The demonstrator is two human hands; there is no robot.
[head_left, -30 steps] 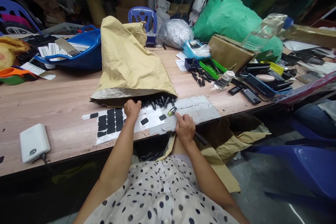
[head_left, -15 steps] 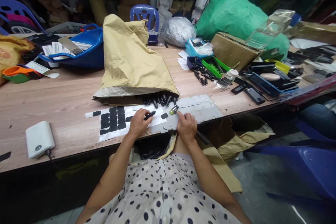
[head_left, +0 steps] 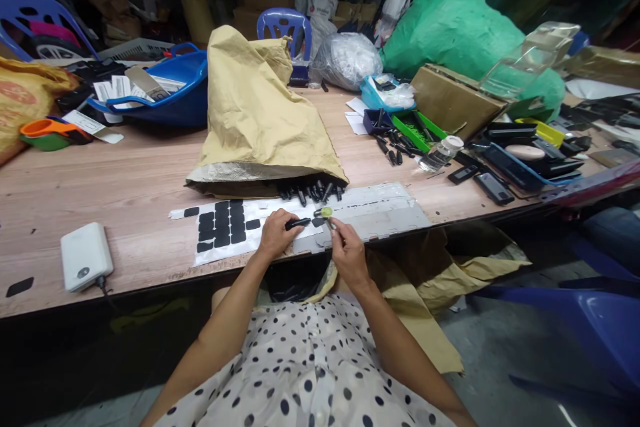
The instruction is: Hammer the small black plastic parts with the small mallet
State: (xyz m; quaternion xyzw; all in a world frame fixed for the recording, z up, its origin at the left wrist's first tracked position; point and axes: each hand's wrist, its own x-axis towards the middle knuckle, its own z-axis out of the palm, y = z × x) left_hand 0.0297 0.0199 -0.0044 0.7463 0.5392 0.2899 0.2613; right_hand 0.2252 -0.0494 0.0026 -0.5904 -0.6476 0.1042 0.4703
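My left hand (head_left: 274,235) is closed around a small black cylindrical part (head_left: 299,222), held over a white backing sheet (head_left: 260,230) that carries several black adhesive pads (head_left: 221,225). My right hand (head_left: 345,252) grips a small screwdriver with a yellow-green handle (head_left: 323,213), its tip close to the black part. Just beyond lies a tan paper sack (head_left: 260,120) on its side, with several more black parts (head_left: 313,190) spilling from its mouth. A grey metal plate (head_left: 375,212) lies under the screwdriver at the table edge.
A white power bank (head_left: 86,256) sits at the near left on the wooden table (head_left: 125,180). A blue basket (head_left: 165,90) stands at the back left. Green tray, small bottle (head_left: 440,152) and black trays crowd the right. A blue chair (head_left: 590,320) stands at my right.
My left hand drew back from the sack's mouth with a black part and brought it over the sheet. My right hand shifted left with the screwdriver toward the part.
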